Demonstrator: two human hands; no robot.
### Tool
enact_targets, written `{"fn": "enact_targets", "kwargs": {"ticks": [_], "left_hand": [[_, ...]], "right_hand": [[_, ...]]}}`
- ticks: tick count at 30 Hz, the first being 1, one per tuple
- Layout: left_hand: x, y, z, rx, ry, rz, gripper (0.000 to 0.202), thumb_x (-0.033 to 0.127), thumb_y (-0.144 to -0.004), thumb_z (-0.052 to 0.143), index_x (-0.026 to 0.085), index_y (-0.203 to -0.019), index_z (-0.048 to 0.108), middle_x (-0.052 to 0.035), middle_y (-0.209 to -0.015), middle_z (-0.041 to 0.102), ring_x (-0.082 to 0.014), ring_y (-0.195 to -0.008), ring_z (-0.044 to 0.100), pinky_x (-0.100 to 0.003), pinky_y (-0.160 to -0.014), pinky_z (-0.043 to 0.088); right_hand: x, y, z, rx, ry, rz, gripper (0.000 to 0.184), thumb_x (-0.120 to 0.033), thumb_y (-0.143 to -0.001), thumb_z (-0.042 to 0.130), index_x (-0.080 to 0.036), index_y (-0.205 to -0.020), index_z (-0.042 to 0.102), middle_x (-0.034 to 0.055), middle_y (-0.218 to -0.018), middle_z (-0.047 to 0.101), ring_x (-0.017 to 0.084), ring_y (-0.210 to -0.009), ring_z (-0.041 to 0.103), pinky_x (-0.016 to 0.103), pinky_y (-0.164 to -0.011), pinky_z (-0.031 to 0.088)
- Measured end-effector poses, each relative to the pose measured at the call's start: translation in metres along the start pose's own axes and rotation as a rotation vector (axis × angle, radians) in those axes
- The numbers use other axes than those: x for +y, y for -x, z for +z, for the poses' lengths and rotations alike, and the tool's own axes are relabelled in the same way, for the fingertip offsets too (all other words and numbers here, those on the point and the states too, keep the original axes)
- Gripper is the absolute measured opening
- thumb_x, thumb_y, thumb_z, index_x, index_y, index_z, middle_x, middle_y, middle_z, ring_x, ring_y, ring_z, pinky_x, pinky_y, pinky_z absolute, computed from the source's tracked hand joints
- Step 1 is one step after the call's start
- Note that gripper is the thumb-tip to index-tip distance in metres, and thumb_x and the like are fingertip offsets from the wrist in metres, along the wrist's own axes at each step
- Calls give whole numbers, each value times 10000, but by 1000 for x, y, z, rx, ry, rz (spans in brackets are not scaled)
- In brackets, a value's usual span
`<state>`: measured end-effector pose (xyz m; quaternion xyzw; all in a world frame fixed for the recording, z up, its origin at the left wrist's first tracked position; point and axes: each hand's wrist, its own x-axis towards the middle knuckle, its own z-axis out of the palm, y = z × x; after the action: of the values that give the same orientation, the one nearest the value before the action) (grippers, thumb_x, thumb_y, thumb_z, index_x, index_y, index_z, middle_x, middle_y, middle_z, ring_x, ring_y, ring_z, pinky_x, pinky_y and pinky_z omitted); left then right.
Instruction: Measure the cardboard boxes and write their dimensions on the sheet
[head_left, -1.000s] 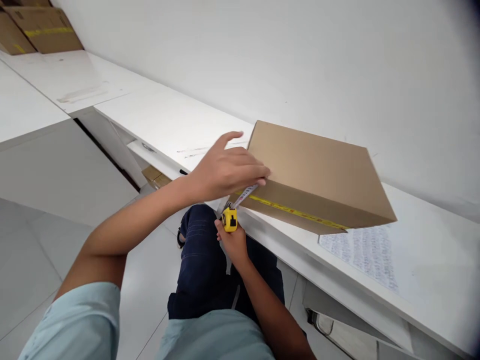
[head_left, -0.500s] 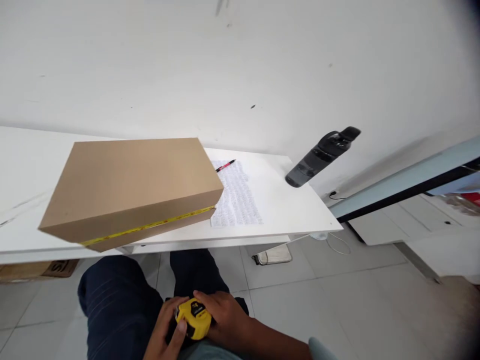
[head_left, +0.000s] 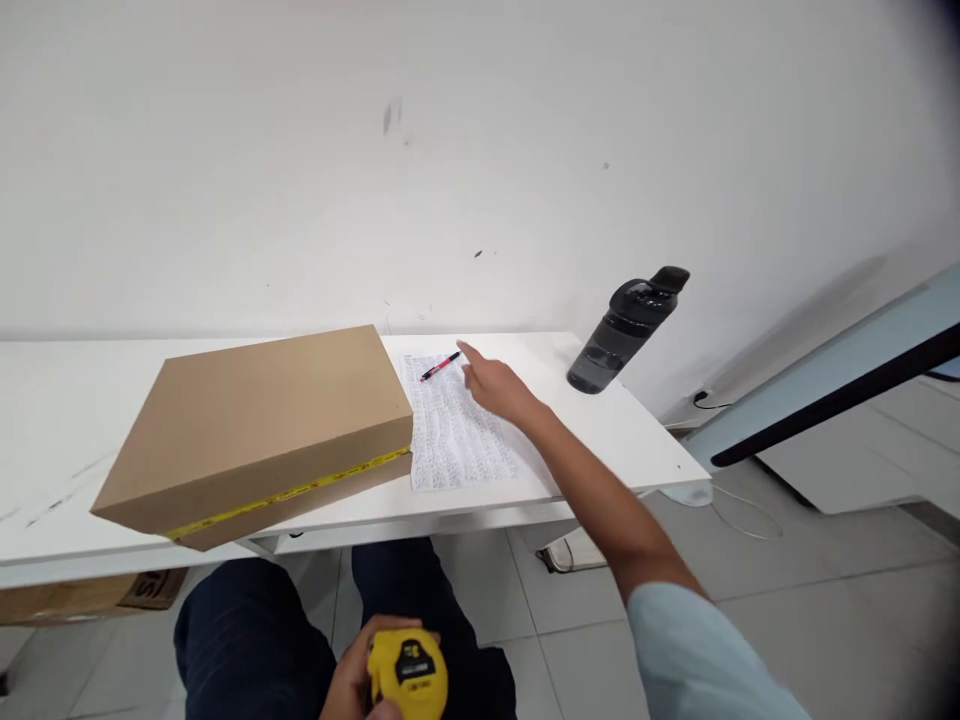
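Pen (head_left: 439, 367) lies just beside the parted right fingers (head_left: 471, 354), while the left fingers (head_left: 386, 622) clasp a tape measure (head_left: 409, 676).

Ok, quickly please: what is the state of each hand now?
Left hand: closed, holding the yellow tape measure.
Right hand: open, near the red-black pen; contact cannot be told.

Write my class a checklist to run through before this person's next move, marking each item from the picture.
1. Tape measure held in the left hand: ok.
2. Both hands free: not ok, the left is occupied.
3. Pen lying on the written sheet: ok.
4. Right hand touching the pen: cannot tell; it is at the pen's far end.
5. Whole sheet uncovered by the cardboard box: cannot tell; their edges meet in this view.
6. Bottle apart from the right hand: ok.
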<state>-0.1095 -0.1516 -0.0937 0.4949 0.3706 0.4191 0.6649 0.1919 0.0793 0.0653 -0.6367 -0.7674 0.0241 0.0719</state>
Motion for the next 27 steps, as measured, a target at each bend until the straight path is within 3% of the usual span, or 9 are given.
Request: {"fn": "enact_targets", "kwargs": {"ticks": [2, 4, 6, 8, 11, 16, 20, 24, 27], "left_hand": [[17, -24, 13, -79, -304, 281, 753, 763, -720, 724, 243, -1261, 664, -146, -1149, 773, -304, -947, 756, -392, -800, 592], [36, -52, 26, -130, -645, 646, 778, 714, -695, 768, 281, -1325, 624, -119, -1139, 781, -291, -952, 762, -426, -866, 589], [51, -76, 36, -102, -870, 912, 847, 698, -710, 758, 274, -1410, 539, -121, -1155, 782, -282, -935, 772, -453, -904, 582], [60, -92, 42, -40, -985, 1026, 824, 694, -771, 701, 245, -1431, 496, -133, -1164, 781, -276, -924, 777, -461, -908, 580], [65, -108, 42, -1, -1024, 1044, 723, 704, -848, 601, 227, -1384, 517, -131, -1134, 788, -270, -916, 777, -462, -885, 585], [68, -146, 41, 64, -940, 1078, 674, 646, -858, 642, 222, -1367, 523, -139, -1123, 785, -261, -905, 769, -420, -803, 604], [74, -172, 50, 25, -964, 921, 597, 543, -811, 723, 217, -1291, 583, -112, -1130, 788, -263, -954, 766, -409, -802, 618], [81, -173, 60, -25, -1073, 605, 499, 408, -753, 774, 224, -1203, 658, -68, -1121, 795, -278, -964, 758, -455, -823, 621], [85, -169, 63, 4, -1076, 438, 482, 349, -740, 762, 219, -1195, 670, -67, -1159, 785, -286, -1012, 744, -486, -880, 607]], "right_hand": [[5, -52, 6, -48, 71, -12, 662, -76, -981, 433, -176, -1615, 273, 180, -1172, 736, 241, -869, 722, 304, -707, 470], [5, -84, 17, -60, 67, -47, 617, -31, -899, 543, -212, -1487, 488, 174, -1223, 717, 244, -886, 726, 306, -733, 460], [5, -99, 25, -28, 22, -63, 454, -22, -861, 590, -196, -1277, 638, 158, -1198, 726, 252, -932, 724, 314, -777, 459], [13, -101, 28, 48, -45, -42, 322, -19, -854, 587, -170, -1128, 667, 148, -1110, 748, 259, -958, 719, 322, -803, 459], [36, -87, 28, 220, -184, 55, 234, -62, -901, 526, -153, -1091, 627, 128, -971, 757, 249, -859, 717, 327, -762, 466], [78, -47, 48, 535, -513, 245, 248, -316, -1035, 314, -198, -1054, 532, 49, -870, 706, 173, -648, 656, 302, -642, 479], [86, -29, 67, 690, -706, 357, 209, -440, -949, 481, -232, -954, 503, -35, -639, 568, 183, -615, 609, 318, -647, 487], [82, -25, 68, 716, -923, 317, 322, -394, -902, 532, -238, -1183, 517, -23, -762, 670, 168, -613, 613, 345, -710, 517], [79, -21, 66, 547, -1143, 221, 352, -401, -883, 554, -242, -1193, 605, 39, -1005, 736, 155, -661, 641, 355, -746, 522]]}}
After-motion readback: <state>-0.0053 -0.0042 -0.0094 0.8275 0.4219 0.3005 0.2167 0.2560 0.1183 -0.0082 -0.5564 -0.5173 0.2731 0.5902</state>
